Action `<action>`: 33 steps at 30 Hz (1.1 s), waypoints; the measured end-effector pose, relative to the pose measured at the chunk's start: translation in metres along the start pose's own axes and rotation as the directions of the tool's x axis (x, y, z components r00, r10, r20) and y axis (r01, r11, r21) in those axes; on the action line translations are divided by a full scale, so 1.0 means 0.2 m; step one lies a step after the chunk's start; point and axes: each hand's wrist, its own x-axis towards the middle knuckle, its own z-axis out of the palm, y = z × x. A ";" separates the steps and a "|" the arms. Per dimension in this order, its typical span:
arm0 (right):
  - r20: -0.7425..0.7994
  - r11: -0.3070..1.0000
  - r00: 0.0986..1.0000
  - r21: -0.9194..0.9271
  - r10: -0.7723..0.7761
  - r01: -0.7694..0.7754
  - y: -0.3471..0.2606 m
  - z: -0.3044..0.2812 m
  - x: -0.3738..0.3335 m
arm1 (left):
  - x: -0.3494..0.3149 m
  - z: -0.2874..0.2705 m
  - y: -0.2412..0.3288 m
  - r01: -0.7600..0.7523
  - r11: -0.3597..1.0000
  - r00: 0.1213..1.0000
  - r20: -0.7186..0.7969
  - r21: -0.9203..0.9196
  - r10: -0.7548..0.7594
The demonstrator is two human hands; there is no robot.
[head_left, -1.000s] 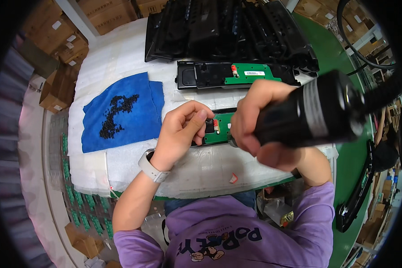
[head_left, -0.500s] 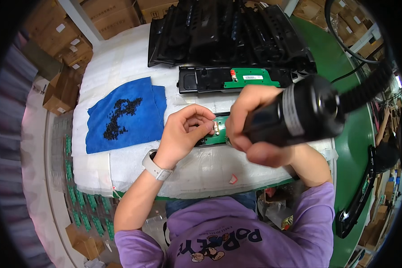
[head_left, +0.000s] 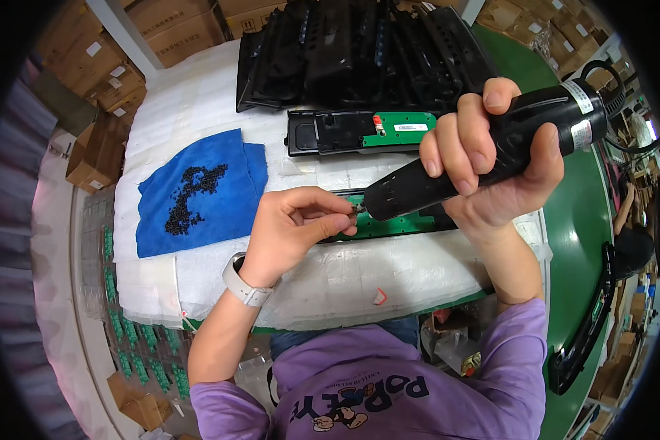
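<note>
My right hand (head_left: 484,165) is wrapped round a black electric screwdriver (head_left: 411,187), held slantwise with its tip pointing left and down. At that tip, the thumb and fingers of my left hand (head_left: 293,224) are pinched together on something small and dark that I cannot make out. Under both hands lies a green circuit board (head_left: 400,226) in a long black housing, partly hidden by the screwdriver and my fingers. To the left, many tiny black screw-like pieces (head_left: 180,216) are heaped on a blue cloth (head_left: 235,198).
Just beyond, a second black housing (head_left: 315,136) holds a green board with a red part. Black plastic housings (head_left: 330,62) are piled at the back. White padding (head_left: 205,282) covers the table. A dark cord (head_left: 616,95) runs from the screwdriver, and a green surface (head_left: 565,257) lies to the right.
My right hand has turned the screwdriver from upright to a slant, bringing its tip to my left fingertips. The left hand, still pinched, has shifted slightly left.
</note>
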 end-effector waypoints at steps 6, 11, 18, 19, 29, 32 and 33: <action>-0.117 0.996 0.992 0.072 -0.044 0.052 0.00 0.02 0.00 | 0.00 0.00 0.03 0.156 0.982 0.987 0.039 -0.110 -0.153; 0.002 0.996 0.997 0.051 0.076 -0.076 -0.07 -0.03 -0.06 | 0.01 0.05 0.06 -0.233 0.839 0.971 0.158 0.492 0.177; -0.093 0.916 0.968 -0.313 0.233 -0.251 -0.15 0.06 -0.20 | 0.00 0.08 -0.05 -0.508 0.366 0.854 0.400 0.780 0.333; -0.098 0.915 0.968 -0.316 0.230 -0.249 -0.16 0.06 -0.21 | 0.00 0.08 -0.06 -0.513 0.366 0.851 0.406 0.776 0.333; -0.190 0.872 0.947 -0.377 0.258 -0.313 -0.14 0.09 -0.22 | 0.02 0.10 -0.08 -0.528 0.392 0.839 0.394 0.753 0.375; -0.184 0.889 0.946 -0.331 0.267 -0.316 -0.12 0.08 -0.21 | 0.04 0.11 -0.08 -0.531 0.395 0.838 0.394 0.750 0.378; -0.189 0.885 0.944 -0.338 0.270 -0.321 -0.12 0.09 -0.22 | 0.03 0.11 -0.08 -0.530 0.398 0.838 0.391 0.749 0.380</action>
